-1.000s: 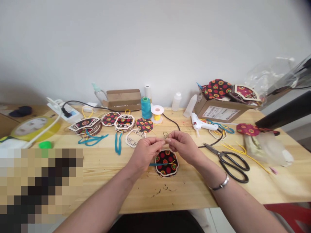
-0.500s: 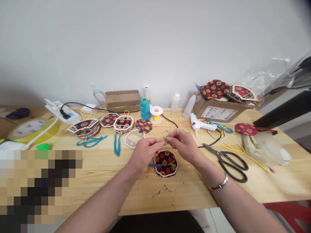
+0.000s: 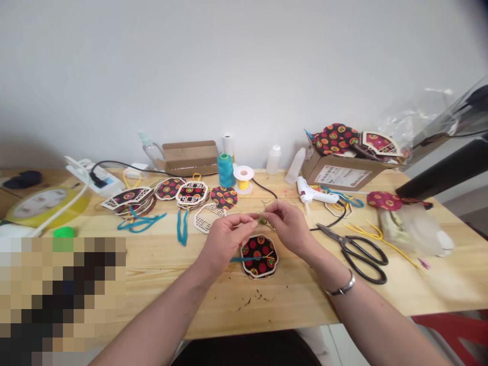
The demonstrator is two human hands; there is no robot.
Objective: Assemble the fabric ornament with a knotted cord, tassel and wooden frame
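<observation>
Just above a patterned fabric piece with a pale scalloped frame (image 3: 259,256), my two hands meet fingertip to fingertip. My left hand (image 3: 231,236) is closed in a pinch on a thin olive-green cord (image 3: 262,219). Pinching the same cord from the other side is my right hand (image 3: 287,223), with a loop of it rising by the fingers. Blue and yellow cords lie across the fabric piece. How the green cord winds between the fingertips is too small to tell.
Black scissors (image 3: 356,249) lie right of my right hand, below a white glue gun (image 3: 314,193). Behind stand a teal thread cone (image 3: 226,172), a yellow spool (image 3: 243,175) and a cardboard box (image 3: 335,173). Framed pieces (image 3: 192,194) lie at the left.
The green cord is bunched more tightly between my fingertips, and my right fingers have curled closer over it. The view has shifted slightly.
</observation>
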